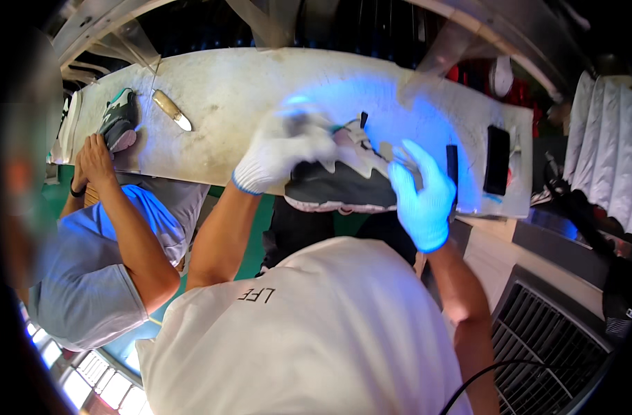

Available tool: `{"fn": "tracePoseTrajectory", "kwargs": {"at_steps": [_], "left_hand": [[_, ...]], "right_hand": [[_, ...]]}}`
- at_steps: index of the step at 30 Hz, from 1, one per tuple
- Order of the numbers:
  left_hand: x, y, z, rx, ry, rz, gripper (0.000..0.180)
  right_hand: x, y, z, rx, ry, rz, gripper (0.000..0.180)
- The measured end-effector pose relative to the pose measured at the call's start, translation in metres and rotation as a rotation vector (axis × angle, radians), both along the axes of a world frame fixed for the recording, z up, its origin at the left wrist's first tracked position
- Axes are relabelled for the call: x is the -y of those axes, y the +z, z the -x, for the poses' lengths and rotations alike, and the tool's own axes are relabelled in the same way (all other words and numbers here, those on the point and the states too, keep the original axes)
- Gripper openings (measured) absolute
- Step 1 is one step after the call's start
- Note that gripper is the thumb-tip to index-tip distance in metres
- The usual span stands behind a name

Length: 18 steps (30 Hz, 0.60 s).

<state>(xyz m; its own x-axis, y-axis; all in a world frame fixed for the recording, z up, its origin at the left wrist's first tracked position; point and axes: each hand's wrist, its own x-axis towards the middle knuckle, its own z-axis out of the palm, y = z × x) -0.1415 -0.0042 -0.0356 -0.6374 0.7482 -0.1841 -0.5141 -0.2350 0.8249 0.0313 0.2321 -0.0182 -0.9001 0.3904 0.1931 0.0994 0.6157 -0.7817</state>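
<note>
A dark grey and pale sneaker (343, 187) with a light sole lies on its side at the near edge of the worktable, in front of me. My left hand (285, 149), in a white knit glove, is over its left end; its fingers are smeared by motion, so their grip is unclear. My right hand (423, 197), in a glove lit bright blue, holds the right end, with thumb and fingers at the shoe's opening. A short black tab (363, 120) stands up from the upper's far side.
The pale worktable (226, 90) is scuffed and partly lit blue. At left, a person's hands (94, 160) hold a similar shoe (118, 121), near a tan-handled tool (169, 109). A black oblong object (496, 160) and dark bar (452, 173) lie at right, above a dark grille (547, 339).
</note>
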Motion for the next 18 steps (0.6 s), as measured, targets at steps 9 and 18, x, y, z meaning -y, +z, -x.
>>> {"fn": "tracePoseTrajectory", "kwargs": {"at_steps": [9, 18], "left_hand": [[0.033, -0.027, -0.032, -1.408, 0.329, 0.623, 0.065], [-0.063, 0.142, -0.043, -1.495, -0.189, 0.687, 0.075]], "right_hand": [[-0.026, -0.055, 0.021, -0.158, -0.027, 0.379, 0.030], [-0.044, -0.057, 0.030, -0.084, 0.029, 1.105, 0.059]]}}
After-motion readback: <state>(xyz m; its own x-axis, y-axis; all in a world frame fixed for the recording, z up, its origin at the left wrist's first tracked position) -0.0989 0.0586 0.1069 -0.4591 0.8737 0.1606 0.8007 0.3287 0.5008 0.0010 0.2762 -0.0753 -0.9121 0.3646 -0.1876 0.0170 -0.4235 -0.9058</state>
